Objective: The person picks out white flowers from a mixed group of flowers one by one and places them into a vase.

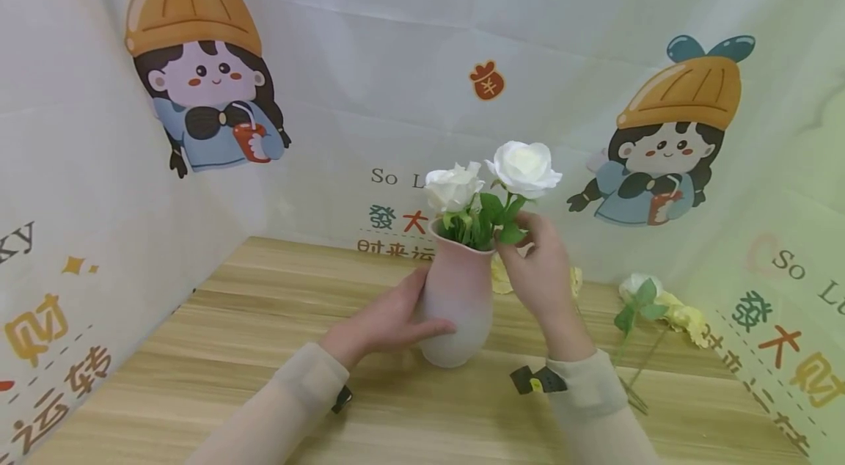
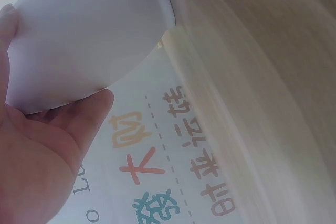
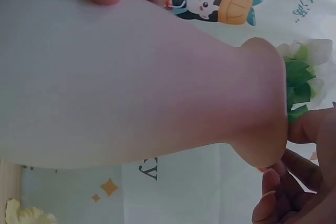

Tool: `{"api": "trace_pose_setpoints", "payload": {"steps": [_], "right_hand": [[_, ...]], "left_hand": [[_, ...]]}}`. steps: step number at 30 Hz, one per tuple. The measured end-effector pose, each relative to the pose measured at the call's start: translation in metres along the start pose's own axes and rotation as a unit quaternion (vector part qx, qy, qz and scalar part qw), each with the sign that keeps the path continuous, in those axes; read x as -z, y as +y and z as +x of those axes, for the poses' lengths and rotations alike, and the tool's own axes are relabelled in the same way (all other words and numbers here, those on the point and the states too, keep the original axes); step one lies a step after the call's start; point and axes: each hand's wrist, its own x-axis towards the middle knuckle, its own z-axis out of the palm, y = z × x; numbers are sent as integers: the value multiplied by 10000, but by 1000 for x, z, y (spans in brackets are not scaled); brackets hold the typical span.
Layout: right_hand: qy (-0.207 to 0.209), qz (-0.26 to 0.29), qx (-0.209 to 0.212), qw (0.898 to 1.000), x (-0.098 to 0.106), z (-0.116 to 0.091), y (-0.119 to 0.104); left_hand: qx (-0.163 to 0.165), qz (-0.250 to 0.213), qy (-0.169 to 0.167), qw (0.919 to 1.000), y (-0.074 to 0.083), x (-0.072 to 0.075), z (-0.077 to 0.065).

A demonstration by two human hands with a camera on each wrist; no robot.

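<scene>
A pink-and-white vase with a wavy rim stands on the table. My left hand holds its left side, thumb across the front and fingers round the back; the left wrist view shows the palm beside the pale vase wall. Two white roses rise from the mouth: one at the left, the other higher at the right. At the rim, my right hand pinches the taller rose's stem just under its green leaves. Fingertips partly hide that stem. The right wrist view shows the thumb against the rim.
On the wooden table, a white rose and a yellow flower lie at the right, stems toward the front. More yellow petals show behind the vase and right hand. A printed cloth hangs round the back and sides.
</scene>
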Motion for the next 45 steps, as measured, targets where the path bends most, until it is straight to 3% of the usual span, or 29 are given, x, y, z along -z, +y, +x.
{"api": "trace_pose_setpoints", "payload": {"steps": [4, 8, 14, 20, 25, 29, 36, 42, 45], "right_hand": [[67, 544, 3, 9985, 1, -1, -2], [399, 605, 300, 9969, 1, -2, -2], [787, 39, 787, 9938, 1, -2, 1], [376, -578, 665, 9954, 5, -1, 3], [488, -139, 445, 9977, 6, -1, 2], [808, 347, 673, 9938, 7, -2, -1], [324, 262, 1331, 9902, 6, -1, -2], [-1, -115, 1983, 9801, 2, 2, -1], [-315, -347, 2093, 9767, 0, 1, -1]], "left_hand": [[14, -25, -2, 10000, 0, 0, 1], [32, -43, -22, 10000, 0, 0, 1], [35, 20, -27, 10000, -2, -1, 2], [0, 71, 2, 10000, -2, -2, 2], [-16, 97, 22, 9999, -3, -3, 2], [-32, 86, 30, 10000, -3, -3, 3], [-112, 14, 56, 9999, -3, -3, 1], [-145, 142, 66, 9998, -2, -2, 1], [-209, 187, 77, 9996, -2, -2, 2]]}}
